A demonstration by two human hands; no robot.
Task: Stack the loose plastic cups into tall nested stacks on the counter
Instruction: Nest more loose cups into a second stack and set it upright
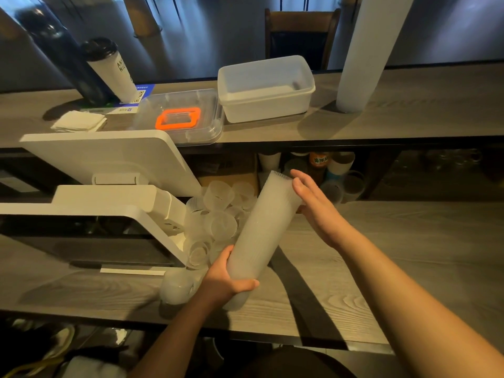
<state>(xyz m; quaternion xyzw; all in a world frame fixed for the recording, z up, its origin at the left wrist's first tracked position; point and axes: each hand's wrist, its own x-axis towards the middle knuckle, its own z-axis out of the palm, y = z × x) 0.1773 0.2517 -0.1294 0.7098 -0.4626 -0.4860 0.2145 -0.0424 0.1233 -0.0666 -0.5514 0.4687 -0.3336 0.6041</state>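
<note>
A long nested stack of frosted plastic cups (pixel 261 227) lies tilted over the wooden counter (pixel 381 255), open end pointing up and away. My left hand (pixel 226 279) grips its lower end, fingers curled round it. My right hand (pixel 311 203) rests flat against the stack's upper right side with straight fingers. Several loose cups (pixel 218 214) lie in a heap just left of the stack. One more short cup (pixel 177 287) lies near the counter's front, left of my left wrist.
A white point-of-sale terminal (pixel 109 181) stands at the left, close to the heap. On the raised shelf behind are a white tub (pixel 267 88), a clear lidded box with an orange handle (pixel 180 118), a tall white cup stack (pixel 365 50), a tumbler (pixel 111 72) and napkins (pixel 79 121).
</note>
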